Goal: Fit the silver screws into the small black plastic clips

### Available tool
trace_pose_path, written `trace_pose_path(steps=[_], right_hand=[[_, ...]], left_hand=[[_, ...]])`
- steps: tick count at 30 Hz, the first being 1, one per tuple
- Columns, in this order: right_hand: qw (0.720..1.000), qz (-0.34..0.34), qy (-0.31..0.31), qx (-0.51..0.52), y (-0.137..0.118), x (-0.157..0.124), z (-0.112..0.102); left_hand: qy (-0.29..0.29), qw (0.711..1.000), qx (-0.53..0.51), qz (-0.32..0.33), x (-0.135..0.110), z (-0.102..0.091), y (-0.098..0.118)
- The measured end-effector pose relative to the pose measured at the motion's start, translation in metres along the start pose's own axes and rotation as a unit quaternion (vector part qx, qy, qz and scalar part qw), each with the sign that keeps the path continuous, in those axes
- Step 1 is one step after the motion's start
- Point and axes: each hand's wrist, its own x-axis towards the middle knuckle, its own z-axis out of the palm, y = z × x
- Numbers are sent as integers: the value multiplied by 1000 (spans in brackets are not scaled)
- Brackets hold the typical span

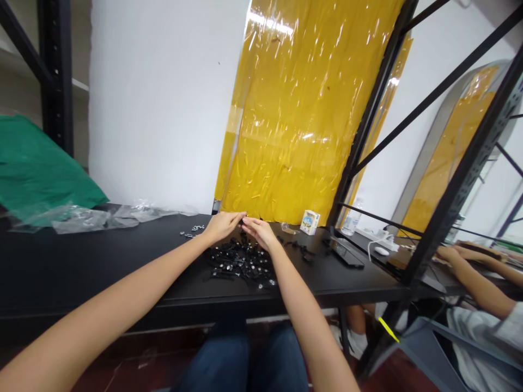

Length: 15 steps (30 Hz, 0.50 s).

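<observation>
My left hand (223, 225) and my right hand (258, 231) meet fingertip to fingertip above a heap of small black parts (240, 262) on the black table (102, 261). Both hands have their fingers pinched together around something small and dark between them; I cannot make out what it is. A few small metal pieces (192, 231) lie just left of my left hand. My forearms reach forward from the lower edge, and my knees in blue jeans show under the table.
Clear plastic bags (93, 216) and green cloth (36, 169) lie at the left. A small white carton (309, 222) stands right of my hands. A black shelf frame (461, 179) separates a neighbouring desk, where another person's arm (474, 277) rests. Yellow film covers the wall behind.
</observation>
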Motion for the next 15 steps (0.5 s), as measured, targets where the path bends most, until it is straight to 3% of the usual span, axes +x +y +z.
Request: trace_pose_path(steps=[3,7,11,15], right_hand=[[1000,-6,11,8,1,1,0],[999,-31,35,22,0,3,-2],[998,-41,52,23,-2,3,-3],[998,-38,55,21,-3,2,-3]], left_hand=[[22,1000,-1,-20,2,-1,-1],[51,996,-75,5,4,2,-4],[44,987,-156,-4,7,6,-6],[43,985,-165,-15,8,7,-6]])
